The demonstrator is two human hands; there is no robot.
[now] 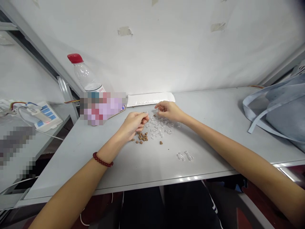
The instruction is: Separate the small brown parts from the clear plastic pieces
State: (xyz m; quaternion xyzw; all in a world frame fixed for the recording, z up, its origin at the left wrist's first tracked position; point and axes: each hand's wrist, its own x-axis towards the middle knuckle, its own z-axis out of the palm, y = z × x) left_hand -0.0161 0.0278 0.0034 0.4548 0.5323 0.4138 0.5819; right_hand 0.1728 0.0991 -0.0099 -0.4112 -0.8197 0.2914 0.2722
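Note:
My left hand [137, 123] is closed, thumb and fingertips pressed together at the left side of a pile of small clear plastic pieces [161, 131]. Whatever is in that pinch is too small to make out. Just below it lies a cluster of small brown pellets [142, 137], and one loose brown pellet [161, 142] sits to the right. My right hand [168, 110] hovers over the back of the pile, its fingers curled with a gap between index finger and thumb. Two clear pieces [189, 155] lie apart, nearer the table's front edge.
Behind the pile, a white flat packet [150, 99] lies against the wall. A red-capped bottle [83, 74] and a partly blurred purple item [105, 109] stand at the left. A pale blue bag [286, 108] rests on the grey table [214, 111] at right. A power strip [49, 116] is far left.

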